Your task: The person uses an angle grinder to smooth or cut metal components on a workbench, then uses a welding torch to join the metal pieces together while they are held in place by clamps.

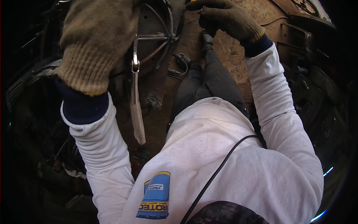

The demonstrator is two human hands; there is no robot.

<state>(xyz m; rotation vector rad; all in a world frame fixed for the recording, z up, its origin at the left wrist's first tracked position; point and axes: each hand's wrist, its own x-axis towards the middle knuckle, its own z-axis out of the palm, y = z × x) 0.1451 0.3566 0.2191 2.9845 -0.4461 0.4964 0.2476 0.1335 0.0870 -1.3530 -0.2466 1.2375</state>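
Note:
My left hand (99, 41), in a brown knitted glove, is at the upper left, close to the camera. The picture's top edge cuts off its fingers. Against the glove's right side is a silver hinged handle tool (136, 100) with a knurled grip pointing down toward me. Its upper end goes behind the glove, so I cannot see whether the hand grips it. At the top right, my gloved right hand (231, 18) reaches left, its index finger stretched out and the thumb apart below. It seems to hold nothing. Between the hands stands a spoked metal frame (161, 37).
My shoes (207, 42) rest on a worn brown floor (231, 56). A thin cable (274, 22) lies beyond the right hand, by a metal bracket (296, 31). Dark clutter fills both sides. A black cord (220, 166) runs across my white shirt (209, 149).

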